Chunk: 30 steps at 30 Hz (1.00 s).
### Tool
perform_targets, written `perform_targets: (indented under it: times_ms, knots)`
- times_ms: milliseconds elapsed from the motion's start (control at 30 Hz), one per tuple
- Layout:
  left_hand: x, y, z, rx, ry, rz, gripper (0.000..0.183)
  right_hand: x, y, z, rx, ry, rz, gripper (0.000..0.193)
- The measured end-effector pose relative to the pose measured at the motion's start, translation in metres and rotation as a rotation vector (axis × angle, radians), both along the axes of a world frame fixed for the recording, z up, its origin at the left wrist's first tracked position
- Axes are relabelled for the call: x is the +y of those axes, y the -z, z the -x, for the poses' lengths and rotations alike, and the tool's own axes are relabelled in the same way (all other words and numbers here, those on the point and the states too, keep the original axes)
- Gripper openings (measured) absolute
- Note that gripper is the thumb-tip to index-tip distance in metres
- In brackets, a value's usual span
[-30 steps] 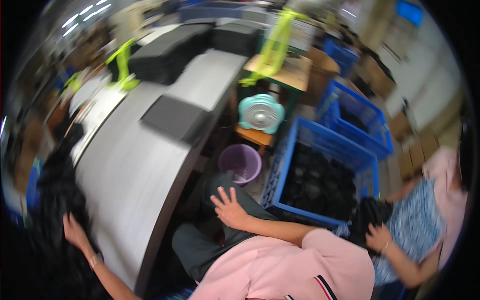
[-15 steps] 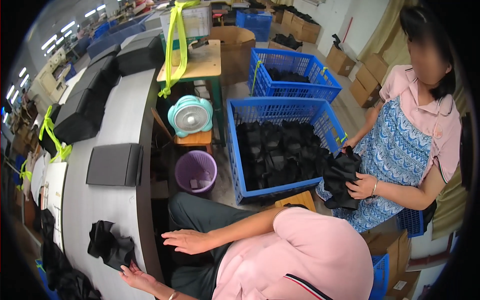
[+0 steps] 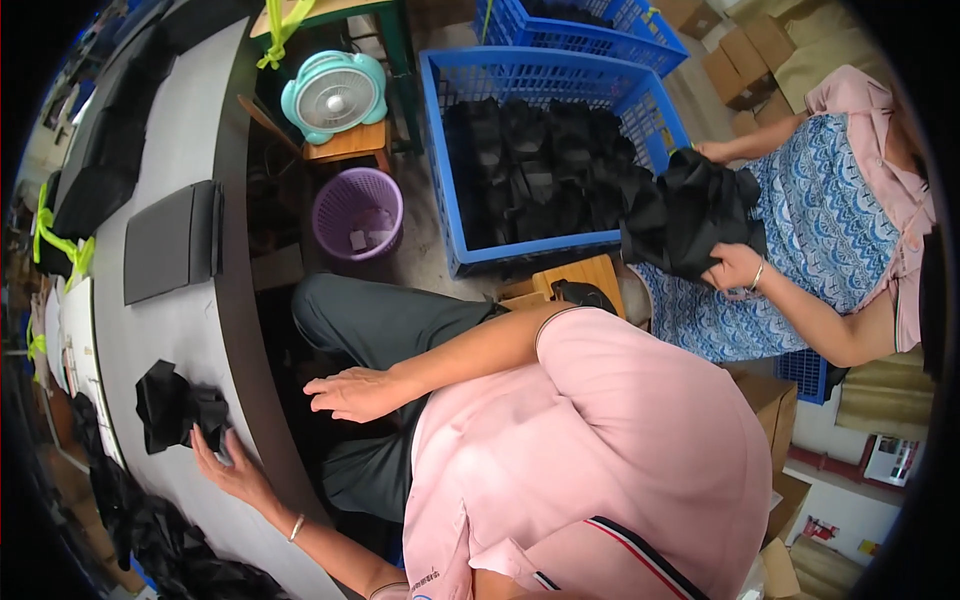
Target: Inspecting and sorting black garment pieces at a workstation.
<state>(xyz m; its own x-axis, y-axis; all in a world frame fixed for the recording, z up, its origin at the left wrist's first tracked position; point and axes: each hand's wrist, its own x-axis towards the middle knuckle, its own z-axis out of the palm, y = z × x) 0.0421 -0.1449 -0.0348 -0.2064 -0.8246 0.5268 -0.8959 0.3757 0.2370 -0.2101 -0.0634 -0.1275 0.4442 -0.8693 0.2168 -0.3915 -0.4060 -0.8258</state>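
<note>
The left hand point(image 3: 238, 472) moved from the black cloth heap point(image 3: 185, 550) to a crumpled black fabric piece point(image 3: 172, 405), newly on the worktop point(image 3: 185, 332); the right hand's point(image 3: 362, 393) spread fingers point(image 3: 325, 388) drew together.

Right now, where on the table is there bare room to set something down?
The table is bare between the dark pad and the black cloth, and beyond the pad, right of the black stacks. It is crowded by the left hand, close to the cloth, and in the blue crate, packed with black pieces.
</note>
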Motion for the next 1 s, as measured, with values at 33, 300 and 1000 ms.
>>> perform_targets:
  times_ms: [33, 300, 1000]
  knots:
    - [-0.007, 0.008, -0.018, 0.118, -0.043, -0.101, 0.041, -0.001, 0.000, 0.001, -0.005, 0.008, -0.002, 0.031]
    - [-0.006, -0.005, -0.009, 0.312, -0.255, -0.177, 0.029, -0.015, -0.004, 0.015, -0.112, 0.083, 0.093, 0.029]
    - [0.057, -0.039, 0.203, 1.054, -0.268, -0.351, 0.057, -0.051, -0.078, 0.060, -0.411, 0.420, 0.371, 0.014]
